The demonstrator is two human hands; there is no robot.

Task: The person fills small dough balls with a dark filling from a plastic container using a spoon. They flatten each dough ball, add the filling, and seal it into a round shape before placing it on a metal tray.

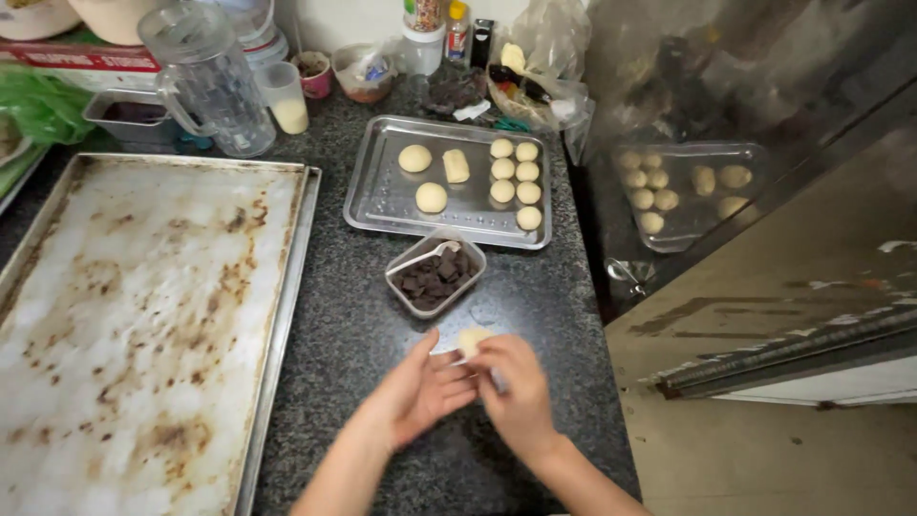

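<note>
Seen from above, the left hand (418,390) and right hand (516,387) meet at 6 o'clock over a dark speckled table (373,325), their fingertips together pinching a small pale dough piece (471,339) held just above it. Just beyond the hands, toward 12 o'clock, stands a clear plastic tub (436,272) of dark chocolate chunks with a white spoon in it, and past that a metal tray (382,196) carrying more dough balls in rows. A large, stained baking sheet (134,315) fills the 9 o'clock side, with a clear plastic jug (210,81) at 11 o'clock.
</note>
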